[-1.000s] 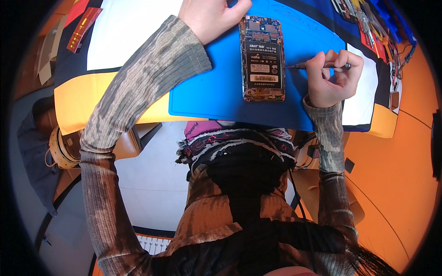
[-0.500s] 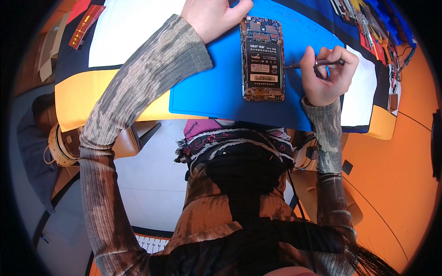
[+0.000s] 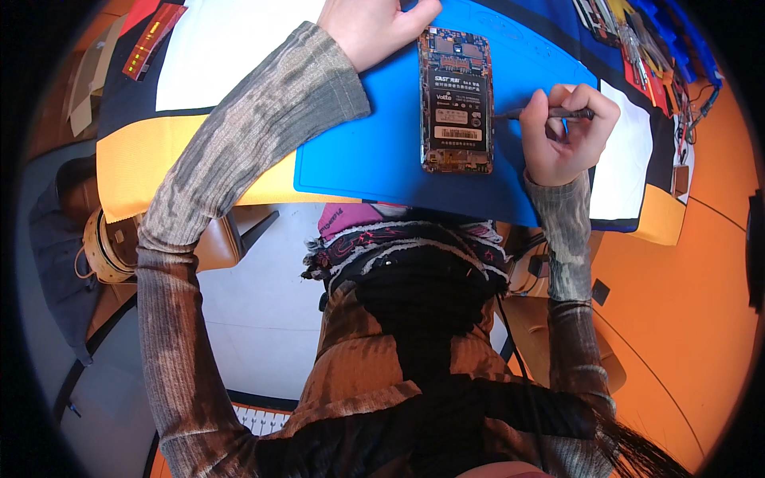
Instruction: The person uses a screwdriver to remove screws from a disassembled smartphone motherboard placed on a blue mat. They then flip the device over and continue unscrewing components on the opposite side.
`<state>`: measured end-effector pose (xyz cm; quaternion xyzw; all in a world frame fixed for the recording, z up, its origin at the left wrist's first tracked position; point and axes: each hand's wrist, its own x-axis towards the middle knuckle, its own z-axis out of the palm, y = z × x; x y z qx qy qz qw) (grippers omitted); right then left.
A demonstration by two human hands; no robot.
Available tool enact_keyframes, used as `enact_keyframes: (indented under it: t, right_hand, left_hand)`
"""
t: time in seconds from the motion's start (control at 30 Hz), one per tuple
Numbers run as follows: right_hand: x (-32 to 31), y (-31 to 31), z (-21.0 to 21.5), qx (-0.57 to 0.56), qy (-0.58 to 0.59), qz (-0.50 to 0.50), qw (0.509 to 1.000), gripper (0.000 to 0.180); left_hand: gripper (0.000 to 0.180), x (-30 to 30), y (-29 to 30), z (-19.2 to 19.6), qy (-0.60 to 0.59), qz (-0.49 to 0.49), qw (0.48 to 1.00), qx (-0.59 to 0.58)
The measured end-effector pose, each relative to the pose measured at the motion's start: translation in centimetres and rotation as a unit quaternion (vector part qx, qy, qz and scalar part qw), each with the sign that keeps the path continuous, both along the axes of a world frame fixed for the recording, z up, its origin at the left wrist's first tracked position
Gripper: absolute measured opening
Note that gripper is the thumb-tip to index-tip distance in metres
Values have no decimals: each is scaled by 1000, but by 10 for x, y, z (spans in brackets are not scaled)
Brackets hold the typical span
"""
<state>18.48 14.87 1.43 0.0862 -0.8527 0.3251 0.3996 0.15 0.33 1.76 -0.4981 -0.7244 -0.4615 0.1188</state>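
An opened phone (image 3: 457, 102) lies face down on a blue work mat (image 3: 358, 159), its battery (image 3: 456, 135) and circuit board (image 3: 454, 49) exposed. My right hand (image 3: 567, 131) is closed around a slim dark screwdriver (image 3: 578, 114). The tool lies nearly level, and its thin tip points left at the phone's right edge, beside the battery. I cannot tell whether the tip touches. Up by the phone's top left corner is my left hand (image 3: 370, 28). Its thumb is stretched out toward the phone, while the other fingers are mostly cut off by the picture's upper edge.
White sheets (image 3: 625, 155) and a yellow cloth (image 3: 159, 159) lie under and around the mat. Several hand tools (image 3: 636, 60) and blue bins (image 3: 689, 40) stand at the far right. A red strip (image 3: 153, 41) lies at the far left. A bag (image 3: 119, 247) sits below the table's left side.
The screwdriver's handle end has dipped slightly, and my right hand has turned a little with it. My left hand and the phone look nearly unchanged.
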Motion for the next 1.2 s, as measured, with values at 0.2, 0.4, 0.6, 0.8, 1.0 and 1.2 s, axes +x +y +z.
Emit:
enact_keyframes:
  t: [0.2, 0.4, 0.6, 0.8, 1.0, 1.2]
  right_hand:
    - [-1, 3, -1, 70, 23, -50, 996, 34]
    - [2, 2, 0, 32, -12, -43, 998, 33]
    - [2, 1, 1, -7, -21, -53, 998, 31]
    - [3, 0, -1, -26, 14, -5, 1000, 29]
    - [4, 1, 1, 8, -29, -51, 998, 29]
    - [3, 0, -2, -41, -41, -64, 996, 30]
  left_hand:
    - [17, -1, 0, 0, -28, -6, 999, -16]
    - [18, 0, 1, 0, -50, -9, 999, -20]
    - [18, 0, 0, 1, -69, -13, 997, -25]
    - [18, 0, -1, 2, -80, -9, 996, -45]
    - [17, -2, 2, -2, -9, -5, 1000, 3]
    - [17, 0, 1, -1, -46, -4, 999, -14]
